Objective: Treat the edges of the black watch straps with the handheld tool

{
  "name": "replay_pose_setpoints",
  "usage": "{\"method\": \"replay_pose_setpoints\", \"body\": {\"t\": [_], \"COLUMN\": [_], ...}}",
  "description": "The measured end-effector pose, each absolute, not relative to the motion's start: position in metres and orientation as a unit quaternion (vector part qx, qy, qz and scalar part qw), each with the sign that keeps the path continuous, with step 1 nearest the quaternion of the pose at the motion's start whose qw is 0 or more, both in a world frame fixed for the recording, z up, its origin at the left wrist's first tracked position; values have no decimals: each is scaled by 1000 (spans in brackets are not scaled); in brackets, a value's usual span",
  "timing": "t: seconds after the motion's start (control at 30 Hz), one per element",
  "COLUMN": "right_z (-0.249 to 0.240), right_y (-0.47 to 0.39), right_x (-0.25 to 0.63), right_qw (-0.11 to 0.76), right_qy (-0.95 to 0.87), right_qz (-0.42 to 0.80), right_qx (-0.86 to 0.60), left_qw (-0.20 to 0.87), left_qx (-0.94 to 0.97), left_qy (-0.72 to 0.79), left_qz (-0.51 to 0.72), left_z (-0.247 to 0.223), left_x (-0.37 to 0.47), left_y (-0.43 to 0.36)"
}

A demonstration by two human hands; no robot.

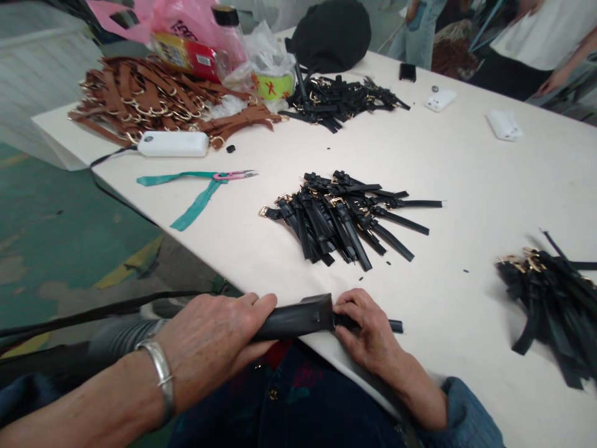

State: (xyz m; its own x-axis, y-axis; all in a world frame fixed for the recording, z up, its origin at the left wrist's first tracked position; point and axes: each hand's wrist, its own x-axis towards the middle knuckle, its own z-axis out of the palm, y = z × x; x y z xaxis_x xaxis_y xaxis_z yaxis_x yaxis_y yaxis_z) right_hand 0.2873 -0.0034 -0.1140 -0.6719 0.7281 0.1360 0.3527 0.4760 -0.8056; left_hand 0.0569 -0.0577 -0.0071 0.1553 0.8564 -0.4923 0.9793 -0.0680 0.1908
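Note:
My left hand (219, 323), with a silver bangle at the wrist, is wrapped round a black tube-like tool (298, 316) with a wide, flat mouth. Its exact kind I cannot make out. Close against that mouth, my right hand (368, 330) pinches a short black strap (395, 325), whose end sticks out to the right past the fingers. The strap's other end is partly hidden by the fingers and the tool. Beyond both hands lies a pile of black buckle straps (326, 218) with gold-coloured buckles.
More black straps lie in a heap (550, 305) at right and another (340, 99) at the back. Brown straps (140, 99), a white device (173, 144) and pink thread snips (236, 175) with green ribbon occupy the table's left. A person (545, 43) stands beyond.

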Motion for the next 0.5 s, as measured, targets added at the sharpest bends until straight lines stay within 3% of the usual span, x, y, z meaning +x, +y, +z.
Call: {"method": "replay_pose_setpoints", "body": {"t": [0.5], "right_z": [-115], "right_y": [-5], "right_x": [286], "right_qw": [247], "right_qy": [-832], "right_qz": [379], "right_qx": [-322], "left_qw": [259], "left_qx": [704], "left_qy": [642], "left_qz": [-159], "left_z": [-2], "left_x": [38], "left_y": [-69]}}
